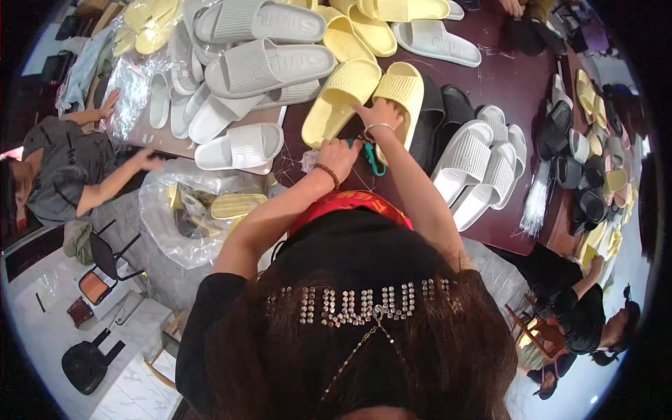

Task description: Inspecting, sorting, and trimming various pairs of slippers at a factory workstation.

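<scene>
The person stands at a dark red surface, with both hands close together near its front edge. The right hand reaches onto the nearer yellow slipper, which lies with its toe pointing away from the person. The fingers of this hand lie in the slipper, below its ribbed strap, and the thumb extends toward a second yellow slipper, just beside on the left. If the right grip is closed on the slipper, one cannot tell from this view.

The left hand is at the heel end of the second yellow slipper, and its fingers are bent. Whether this grip holds something is also not possible to tell. Between the hands there is a green object, partly covered, and a crumpled whitish piece is near the left hand.

To the left, grey slippers lie in a pile; to the right are black slippers and, after them, white slippers. A clear plastic bag with yellow slippers stands on the floor, and a co-worker is at the far left.
</scene>
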`<act>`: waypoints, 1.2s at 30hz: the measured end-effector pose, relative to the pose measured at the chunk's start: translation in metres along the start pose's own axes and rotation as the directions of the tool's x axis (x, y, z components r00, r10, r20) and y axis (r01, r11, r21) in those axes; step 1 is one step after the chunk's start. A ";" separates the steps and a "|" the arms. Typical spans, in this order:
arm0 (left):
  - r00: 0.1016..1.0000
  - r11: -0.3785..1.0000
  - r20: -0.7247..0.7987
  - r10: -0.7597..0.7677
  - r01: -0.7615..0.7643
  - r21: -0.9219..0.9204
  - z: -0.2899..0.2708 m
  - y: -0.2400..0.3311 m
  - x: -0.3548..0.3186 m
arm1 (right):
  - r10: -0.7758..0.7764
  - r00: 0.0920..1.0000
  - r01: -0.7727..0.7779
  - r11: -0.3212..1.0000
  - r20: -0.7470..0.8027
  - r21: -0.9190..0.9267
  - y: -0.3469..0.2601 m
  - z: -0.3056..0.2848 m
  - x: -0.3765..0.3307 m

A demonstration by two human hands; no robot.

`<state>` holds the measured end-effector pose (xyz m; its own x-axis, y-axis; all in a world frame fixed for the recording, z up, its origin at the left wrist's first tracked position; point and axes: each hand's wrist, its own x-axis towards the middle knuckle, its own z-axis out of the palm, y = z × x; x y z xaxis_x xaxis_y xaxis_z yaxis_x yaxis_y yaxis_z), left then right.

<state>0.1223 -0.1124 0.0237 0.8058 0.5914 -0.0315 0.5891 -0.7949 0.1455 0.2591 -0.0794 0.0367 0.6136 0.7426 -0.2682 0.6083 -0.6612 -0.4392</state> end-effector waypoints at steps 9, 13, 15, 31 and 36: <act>0.976 0.994 0.214 -0.025 0.048 -0.103 -0.018 -0.015 -0.004 | 0.077 0.974 -0.061 0.995 -0.211 0.077 0.004 0.021 0.021; 0.988 0.971 0.132 0.074 -0.041 -0.234 -0.026 -0.028 -0.016 | 0.102 0.948 0.028 0.918 -0.303 0.395 -0.006 0.001 0.018; 0.990 0.958 0.071 0.122 -0.099 -0.268 -0.037 -0.035 -0.022 | 0.196 0.893 0.090 0.804 -0.404 0.588 -0.010 -0.010 0.013; 0.942 0.880 0.061 -0.330 0.331 -0.340 -0.060 -0.096 -0.063 | 0.371 0.792 0.398 0.288 -0.485 0.871 -0.002 -0.106 -0.009; 0.950 0.746 -0.049 -0.308 0.209 -0.632 -0.089 -0.090 -0.052 | 0.186 0.830 0.175 0.809 -0.526 0.561 0.012 -0.019 -0.025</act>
<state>0.0226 -0.0596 0.1000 0.5816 0.8130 -0.0266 0.5695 -0.3836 0.7270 0.2602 -0.1081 0.0544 0.8870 0.4378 0.1468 0.3168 -0.3457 -0.8832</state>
